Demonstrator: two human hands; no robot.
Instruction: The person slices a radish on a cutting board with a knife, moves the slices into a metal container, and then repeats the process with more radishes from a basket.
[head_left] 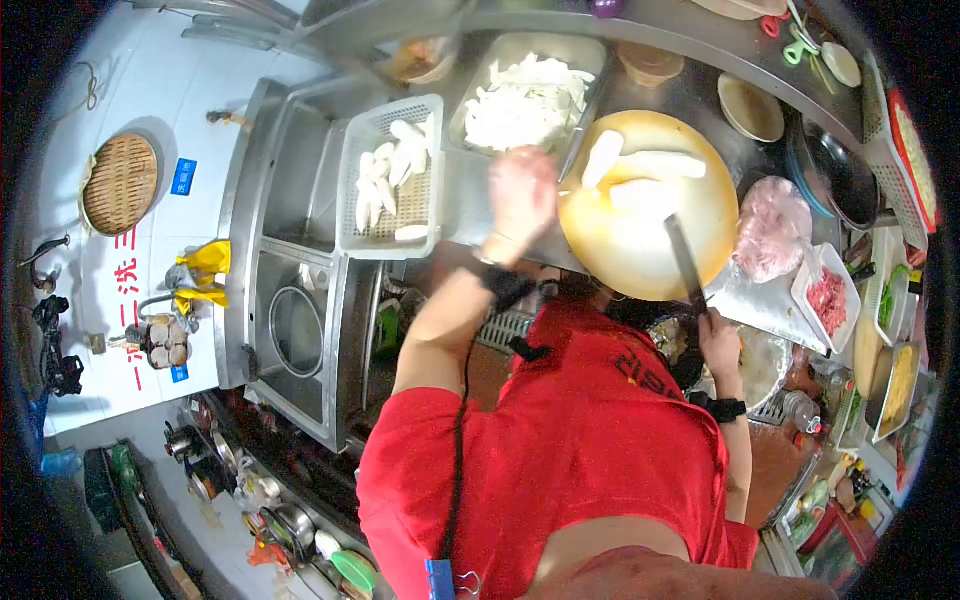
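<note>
In my right hand, at the near right edge of the round cutting board, is a kitchen knife; its dark blade reaches in over the board. Several thick, white peeled vegetable stalks lie on the board's far half. My left hand, smeared by motion, hovers left of the board at the near edge of a metal tray. White cut pieces are heaped in that tray. Left of the hand, a perforated white basket contains whole white stalks.
A double steel sink adjoins the basket on the left. To the board's right are a bag of pale pink meat and a white tray of red minced meat. An empty-looking bowl stands behind the board. A cable hangs along my left side.
</note>
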